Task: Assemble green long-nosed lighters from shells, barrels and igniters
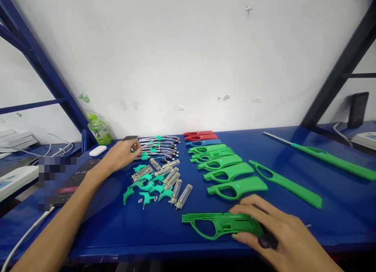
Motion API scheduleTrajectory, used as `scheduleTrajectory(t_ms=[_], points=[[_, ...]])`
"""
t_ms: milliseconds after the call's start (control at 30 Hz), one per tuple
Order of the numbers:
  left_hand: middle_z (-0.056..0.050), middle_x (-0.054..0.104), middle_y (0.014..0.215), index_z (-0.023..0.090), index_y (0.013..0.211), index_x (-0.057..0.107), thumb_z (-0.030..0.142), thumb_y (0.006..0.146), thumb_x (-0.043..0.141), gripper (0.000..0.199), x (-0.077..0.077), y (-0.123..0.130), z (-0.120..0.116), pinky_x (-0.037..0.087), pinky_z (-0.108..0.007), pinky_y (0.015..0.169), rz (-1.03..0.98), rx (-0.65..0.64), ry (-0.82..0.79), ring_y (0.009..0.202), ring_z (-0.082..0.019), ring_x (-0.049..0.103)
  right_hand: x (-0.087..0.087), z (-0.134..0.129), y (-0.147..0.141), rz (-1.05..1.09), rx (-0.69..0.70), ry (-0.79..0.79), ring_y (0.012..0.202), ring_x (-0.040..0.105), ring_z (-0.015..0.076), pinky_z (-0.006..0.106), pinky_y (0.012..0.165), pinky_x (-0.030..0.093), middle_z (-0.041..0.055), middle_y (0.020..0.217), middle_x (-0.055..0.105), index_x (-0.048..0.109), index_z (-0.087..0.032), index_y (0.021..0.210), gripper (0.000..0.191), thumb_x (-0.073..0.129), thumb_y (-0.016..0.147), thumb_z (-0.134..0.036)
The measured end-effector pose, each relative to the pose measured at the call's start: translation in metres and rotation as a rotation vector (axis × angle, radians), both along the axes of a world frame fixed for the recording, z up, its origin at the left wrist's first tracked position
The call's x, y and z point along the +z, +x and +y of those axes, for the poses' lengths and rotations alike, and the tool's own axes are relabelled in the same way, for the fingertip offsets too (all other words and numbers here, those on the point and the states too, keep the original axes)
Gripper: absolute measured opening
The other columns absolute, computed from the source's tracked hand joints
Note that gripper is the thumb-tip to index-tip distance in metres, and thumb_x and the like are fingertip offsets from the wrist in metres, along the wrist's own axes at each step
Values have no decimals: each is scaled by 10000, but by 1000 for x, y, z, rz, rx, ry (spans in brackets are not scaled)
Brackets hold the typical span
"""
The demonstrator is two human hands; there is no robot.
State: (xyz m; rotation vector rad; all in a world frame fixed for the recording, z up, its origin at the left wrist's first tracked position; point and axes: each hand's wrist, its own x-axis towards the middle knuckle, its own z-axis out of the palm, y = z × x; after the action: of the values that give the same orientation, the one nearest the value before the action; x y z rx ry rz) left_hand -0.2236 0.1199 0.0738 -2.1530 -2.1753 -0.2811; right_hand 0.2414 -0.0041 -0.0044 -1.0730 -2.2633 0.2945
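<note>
My right hand (276, 233) grips the rear of a green lighter casing half (217, 223), its hollow inside facing up, near the table's front edge. Tucked in the same palm is a dark-handled tool (268, 240), with a thin metal end showing past the hand. My left hand (125, 152) reaches to the back left, fingers curled closed at the ends of wired metal tubes (158, 146); what they pinch is hidden. Between the hands lie teal triggers (147, 186) and clear fuel tanks (184, 196). Several green casing halves (235, 186) line up beyond my right hand.
Red casing halves (199, 136) and a blue one (202, 143) lie at the back. On the right are a long-tubed green lighter part (323, 156) and another green casing half (290, 184). A phone (78, 176), white earbud case (98, 150) and bottle (100, 130) sit left.
</note>
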Motion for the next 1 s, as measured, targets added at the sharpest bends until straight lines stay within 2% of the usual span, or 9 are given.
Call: scheduleTrajectory(t_ms=[400, 633, 800, 1000], points=[[-95, 693, 1304, 189, 1297, 668, 439, 1035, 683, 362, -8, -7, 5, 620, -461, 955, 50, -53, -57, 1113, -243, 707, -2, -1, 1, -37, -3, -7, 578, 724, 108, 203, 699, 648, 0, 1132, 769, 745, -353, 1197, 236, 712, 990, -461], [-88, 703, 1274, 188, 1272, 677, 446, 1035, 682, 350, -8, -6, 6, 623, -450, 943, 52, -69, -78, 1089, -237, 711, 9, -6, -1, -49, -25, 17, 674, 773, 139, 198, 656, 630, 26, 1132, 788, 769, -344, 1208, 232, 679, 1010, -423], [-86, 707, 1266, 192, 1255, 685, 445, 1039, 675, 332, -6, -5, 6, 621, -443, 943, 63, -73, -88, 1084, -232, 710, 11, -11, 17, -67, -62, 6, 765, 806, 160, 208, 681, 641, 41, 1198, 780, 760, -346, 1248, 254, 626, 1035, -380], [-92, 701, 1272, 171, 1286, 667, 441, 1035, 683, 369, -1, 1, 3, 619, -462, 944, 62, -55, -101, 1092, -239, 710, 7, -6, 47, -98, -163, -19, 958, 822, 185, 225, 810, 653, 33, 1247, 766, 762, -367, 1246, 264, 630, 1043, -471]])
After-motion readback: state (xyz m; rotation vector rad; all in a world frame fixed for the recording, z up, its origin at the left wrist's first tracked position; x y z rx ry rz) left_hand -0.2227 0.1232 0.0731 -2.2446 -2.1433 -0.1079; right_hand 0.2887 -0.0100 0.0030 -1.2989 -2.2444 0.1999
